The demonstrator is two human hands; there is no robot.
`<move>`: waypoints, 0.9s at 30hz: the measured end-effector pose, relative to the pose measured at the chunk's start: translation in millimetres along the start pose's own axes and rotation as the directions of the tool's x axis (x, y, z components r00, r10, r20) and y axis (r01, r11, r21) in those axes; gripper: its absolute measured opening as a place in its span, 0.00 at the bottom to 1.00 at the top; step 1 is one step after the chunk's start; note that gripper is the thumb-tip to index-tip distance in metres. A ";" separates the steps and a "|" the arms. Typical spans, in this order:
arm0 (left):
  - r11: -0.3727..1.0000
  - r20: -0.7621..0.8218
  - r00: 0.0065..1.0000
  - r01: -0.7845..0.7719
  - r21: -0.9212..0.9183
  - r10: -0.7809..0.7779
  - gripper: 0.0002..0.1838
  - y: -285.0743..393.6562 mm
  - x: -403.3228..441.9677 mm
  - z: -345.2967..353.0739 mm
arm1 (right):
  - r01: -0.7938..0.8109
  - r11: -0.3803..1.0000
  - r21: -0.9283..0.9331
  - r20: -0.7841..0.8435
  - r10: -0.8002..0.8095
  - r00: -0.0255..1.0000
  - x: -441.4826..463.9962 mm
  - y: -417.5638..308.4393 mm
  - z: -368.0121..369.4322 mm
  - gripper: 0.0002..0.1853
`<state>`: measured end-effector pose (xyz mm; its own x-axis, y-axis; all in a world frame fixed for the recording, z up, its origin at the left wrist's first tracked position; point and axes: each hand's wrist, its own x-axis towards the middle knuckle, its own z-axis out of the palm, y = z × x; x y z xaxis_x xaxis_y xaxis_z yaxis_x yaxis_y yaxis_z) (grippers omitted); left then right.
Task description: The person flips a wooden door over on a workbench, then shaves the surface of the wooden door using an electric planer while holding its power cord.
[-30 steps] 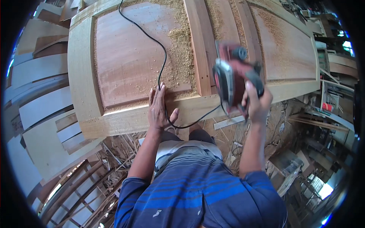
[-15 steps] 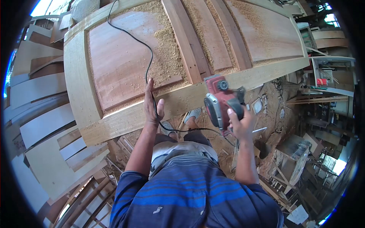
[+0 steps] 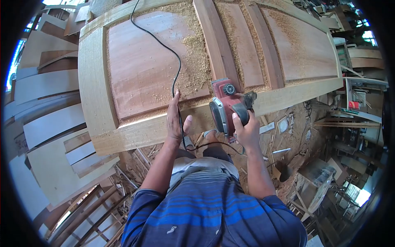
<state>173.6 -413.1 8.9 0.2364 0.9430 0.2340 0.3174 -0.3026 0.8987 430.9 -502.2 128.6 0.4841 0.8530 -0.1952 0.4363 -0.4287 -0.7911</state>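
My right hand (image 3: 247, 131) is wrapped around the handle of a red and black electric hand planer (image 3: 224, 99). The planer is over the near rail (image 3: 142, 135) of a large panelled wooden door (image 3: 152, 76); whether it touches the wood I cannot tell. To its left, my left hand (image 3: 173, 121) is over the same rail with fingers stretched out and thumb apart. A black power cord (image 3: 177, 68) crosses the door, passes along the left palm between thumb and fingers, and loops below toward the planer.
Wood shavings (image 3: 193, 61) are heaped along the door's panels and bars. Stacked boards (image 3: 53, 123) crowd the left side. Offcuts and scraps litter the dirt floor (image 3: 294, 136) near my feet. A wooden box-like stand (image 3: 310, 177) and more timber are at the right.
The planer in my right hand has moved left, closer to my left hand and over the near rail. My left hand keeps its spread pose beside the cord. The view has shifted slightly.
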 end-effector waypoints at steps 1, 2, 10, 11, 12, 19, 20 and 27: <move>1.000 0.003 1.000 0.006 0.004 -0.006 0.52 1.1 0.6 -0.4 | 0.006 1.000 -0.002 -0.005 -0.006 1.000 8.4 0.8 3.6 0.20; 1.000 0.008 1.000 0.013 0.008 -0.013 0.53 1.8 1.4 -0.8 | 0.044 0.999 -0.015 -0.013 -0.044 0.999 16.5 1.0 6.6 0.20; 0.997 0.041 0.998 0.039 0.066 -0.042 0.53 5.0 3.5 -1.9 | 0.121 0.992 -0.046 -0.055 -0.124 0.991 72.6 -16.9 21.5 0.20; 0.996 0.050 0.997 0.052 0.068 -0.056 0.53 7.0 4.3 -2.9 | 0.124 0.991 -0.047 -0.052 -0.127 0.991 79.3 -24.0 22.0 0.19; 0.995 0.059 0.996 0.065 0.070 -0.069 0.53 9.1 5.5 -3.1 | 0.127 0.991 -0.048 -0.050 -0.130 0.990 85.7 -33.7 21.3 0.19; 0.992 0.064 0.994 0.082 0.095 -0.088 0.55 12.9 7.7 -2.8 | 0.111 0.994 -0.019 -0.049 -0.112 0.992 141.0 -53.3 34.0 0.19; 0.990 0.062 0.993 0.092 0.103 -0.099 0.55 13.3 7.0 -2.5 | 0.120 0.992 -0.030 -0.053 -0.121 0.991 149.7 -57.6 35.8 0.19; 0.976 0.068 0.996 0.036 0.216 -0.052 0.56 13.9 9.6 -2.8 | 0.155 0.987 -0.047 -0.070 -0.158 0.985 220.0 -89.9 53.7 0.24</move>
<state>177.7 -407.9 24.7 0.2815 0.9458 0.1616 0.5166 -0.2913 0.8052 457.4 -260.0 125.7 0.4610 0.8870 -0.0263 0.5416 -0.3047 -0.7834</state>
